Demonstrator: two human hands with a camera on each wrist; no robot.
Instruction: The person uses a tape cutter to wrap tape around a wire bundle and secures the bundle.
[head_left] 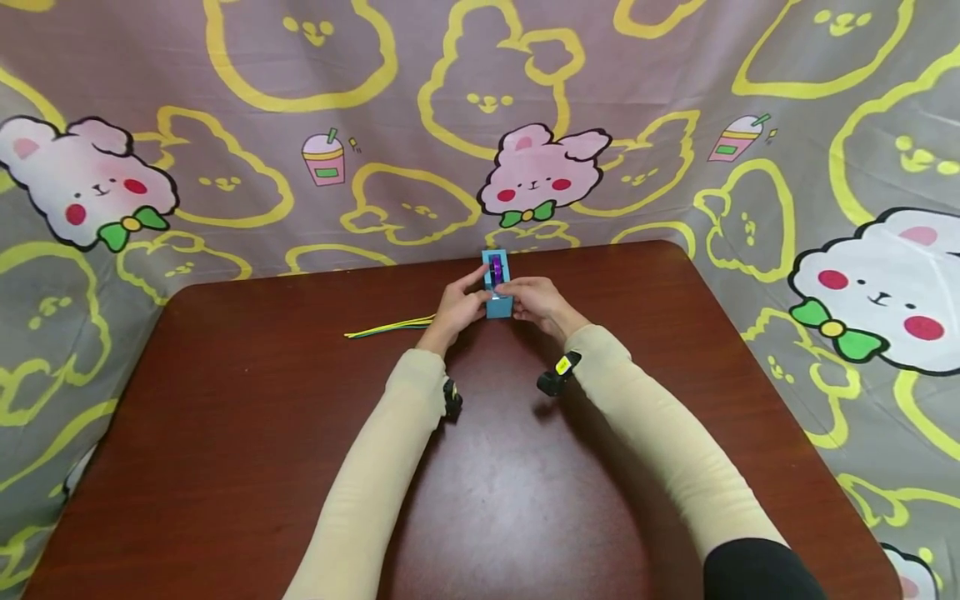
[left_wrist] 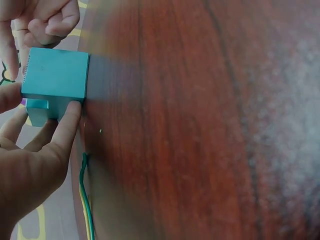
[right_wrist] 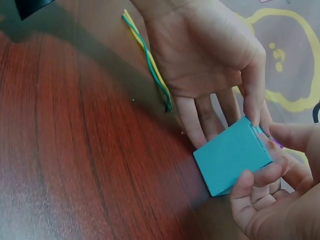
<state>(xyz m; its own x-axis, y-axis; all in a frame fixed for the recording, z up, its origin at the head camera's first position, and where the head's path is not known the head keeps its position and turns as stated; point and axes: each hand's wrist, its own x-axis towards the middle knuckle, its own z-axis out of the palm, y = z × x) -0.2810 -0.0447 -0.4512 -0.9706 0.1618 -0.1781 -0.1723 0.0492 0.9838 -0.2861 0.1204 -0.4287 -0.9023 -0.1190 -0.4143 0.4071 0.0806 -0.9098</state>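
A teal tape dispenser (head_left: 498, 307) with a purple roll (head_left: 497, 268) stands at the far side of the table. My left hand (head_left: 459, 307) grips it from the left, fingertips against its side in the left wrist view, where the teal block (left_wrist: 55, 74) shows its serrated edge. From the right, my right hand (head_left: 538, 302) reaches over the dispenser's front with bent fingers. In the right wrist view that right hand (right_wrist: 285, 195) has thumb and fingers close by the toothed edge; I cannot tell whether they pinch the tape's end. The left hand (right_wrist: 205, 50) is opposite.
Yellow and green strips (head_left: 390, 326) lie on the brown table (head_left: 262, 433), left of the left hand. A cloth (head_left: 420, 75) printed with cartoon bunnies hangs along the back and sides. Each wrist carries a black camera mount (head_left: 558, 375).
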